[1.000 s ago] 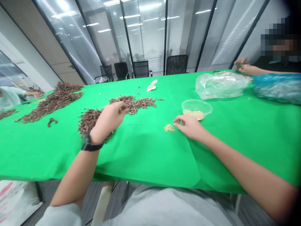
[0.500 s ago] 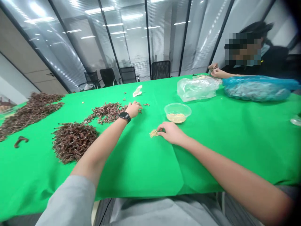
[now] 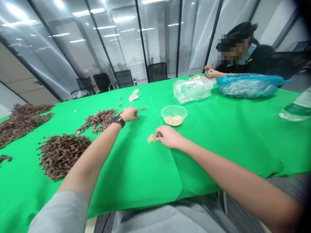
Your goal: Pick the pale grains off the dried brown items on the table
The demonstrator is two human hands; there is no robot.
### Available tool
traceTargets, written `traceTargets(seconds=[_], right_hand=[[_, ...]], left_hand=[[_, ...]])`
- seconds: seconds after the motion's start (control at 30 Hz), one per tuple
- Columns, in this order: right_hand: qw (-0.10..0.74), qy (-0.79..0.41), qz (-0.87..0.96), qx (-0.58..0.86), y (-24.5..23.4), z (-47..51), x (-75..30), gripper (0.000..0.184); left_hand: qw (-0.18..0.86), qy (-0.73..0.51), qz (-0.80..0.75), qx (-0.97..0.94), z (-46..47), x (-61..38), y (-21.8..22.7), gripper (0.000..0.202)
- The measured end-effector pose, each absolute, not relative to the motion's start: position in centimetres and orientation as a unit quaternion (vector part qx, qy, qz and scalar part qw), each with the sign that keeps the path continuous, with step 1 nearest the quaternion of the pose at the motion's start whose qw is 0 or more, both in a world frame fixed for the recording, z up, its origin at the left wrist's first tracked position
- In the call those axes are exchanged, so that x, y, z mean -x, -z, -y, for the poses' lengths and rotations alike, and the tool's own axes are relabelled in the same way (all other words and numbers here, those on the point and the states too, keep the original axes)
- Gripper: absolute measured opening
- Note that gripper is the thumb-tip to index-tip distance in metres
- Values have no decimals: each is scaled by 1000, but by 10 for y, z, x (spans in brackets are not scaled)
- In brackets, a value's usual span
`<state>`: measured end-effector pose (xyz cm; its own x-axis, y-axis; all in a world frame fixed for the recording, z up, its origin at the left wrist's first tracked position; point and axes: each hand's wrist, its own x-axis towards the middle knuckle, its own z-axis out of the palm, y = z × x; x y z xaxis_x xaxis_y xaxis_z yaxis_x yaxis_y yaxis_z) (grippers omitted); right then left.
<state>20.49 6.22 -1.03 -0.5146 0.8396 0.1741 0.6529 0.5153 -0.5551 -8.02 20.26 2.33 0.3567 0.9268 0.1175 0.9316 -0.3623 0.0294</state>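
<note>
My left hand [image 3: 130,114], a black watch on its wrist, reaches far out to the right end of a strip of brown dried pods [image 3: 99,118]. Its fingers are curled round one brown pod at the strip's edge. My right hand [image 3: 168,136] rests on the green cloth [image 3: 218,136], fingers bent and pinched beside a small heap of pale seeds [image 3: 151,138]. Just beyond it stands a clear plastic bowl [image 3: 174,115] with more pale seeds inside.
A bigger pile of brown pods [image 3: 62,154] lies near left, another pile [image 3: 20,121] at far left. A clear bag [image 3: 191,89] and a blue bag [image 3: 246,85] lie in front of a seated person [image 3: 245,55]. A water bottle [image 3: 295,108] lies at right. Chairs stand behind the table.
My left hand stretched from the near pile out to the far strip of pods and closed on one. My view swung left to right; my right hand stayed by the seed heap.
</note>
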Motion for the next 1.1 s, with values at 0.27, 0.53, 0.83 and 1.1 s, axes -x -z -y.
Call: traceTargets(seconds=[0.27,0.53,0.83,1.1], right_hand=[[219,-214,837,454,21,-68,-201,13],[272,-294,796,455,7,-68,-201,13],[321,-369,752,443,9,-71,-196,10],[328,-451,714,425,7,-64,-196,15]], left_hand=[[-11,207,549,810,-168,60,-46,15],[-337,413,495,686,-73,8,-9,20],[-207,402,497,741,-36,-15,5,8],[-135,408,476,767,-30,-12,3,26]])
